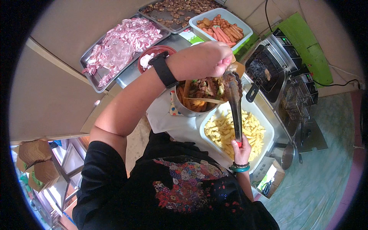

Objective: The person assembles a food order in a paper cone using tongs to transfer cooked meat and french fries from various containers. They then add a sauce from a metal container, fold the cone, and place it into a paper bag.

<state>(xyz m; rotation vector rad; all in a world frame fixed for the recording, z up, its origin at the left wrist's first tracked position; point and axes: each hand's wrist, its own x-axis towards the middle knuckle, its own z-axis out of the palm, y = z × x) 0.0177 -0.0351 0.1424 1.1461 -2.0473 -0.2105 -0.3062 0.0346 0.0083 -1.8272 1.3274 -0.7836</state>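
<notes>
My right hand [241, 150] is wrapped around the red end of a pair of metal tongs [235, 101], which point away from me over the fries. The far ends of the tongs reach the edge of an open brown paper box [187, 90] containing browned meat and green vegetable pieces [207, 87]. My left arm crosses over from the left, and my left hand [221, 61] is closed just above the box's far side. Its fingertips are mostly hidden, so what they grip is unclear. Below the box, a round metal pot [191, 112] holds orange wedges [197, 105].
A white tub [270, 134] of pale fries stands near right. Beyond are a tray of raw sliced meat [122, 44], a reddish-brown bowl [168, 49], a tray of cooked pieces [180, 15] and a sausage tub [245, 28]. Fryers [268, 73] with baskets stand at right.
</notes>
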